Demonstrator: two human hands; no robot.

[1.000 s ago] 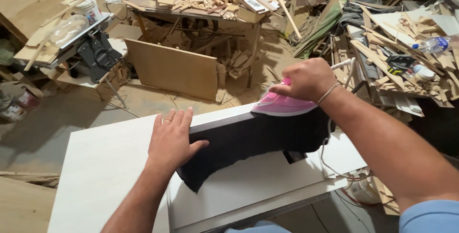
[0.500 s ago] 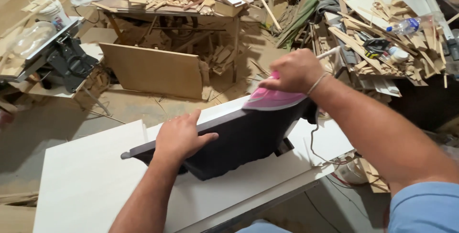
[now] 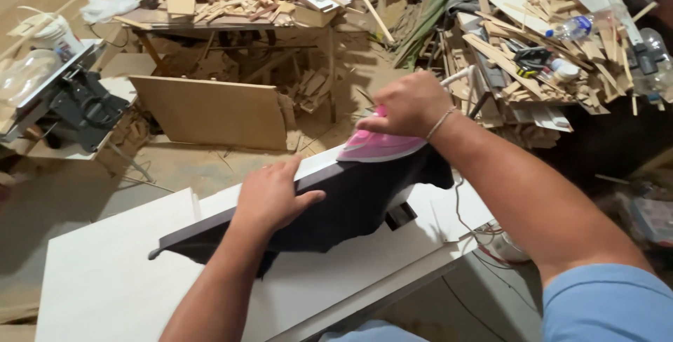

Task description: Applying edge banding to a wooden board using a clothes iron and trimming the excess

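Head: pink iron [image 3: 378,145] pressing dark board edge [image 3: 336,202].

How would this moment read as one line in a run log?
left hand: flat on dark panel | right hand: grips pink iron on panel's top edge | panel: stands on white board

Clear plastic bottle [image 3: 576,28], blue label, lying atop scrap-wood pile [image 3: 533,47].

Two bare forearms reach forward from the lower edge of the view. The left hand [image 3: 270,198] lies palm down, fingers spread. Farther forward and to its right, the right hand [image 3: 410,103] is curled closed in a grip, a thin bracelet at its wrist.
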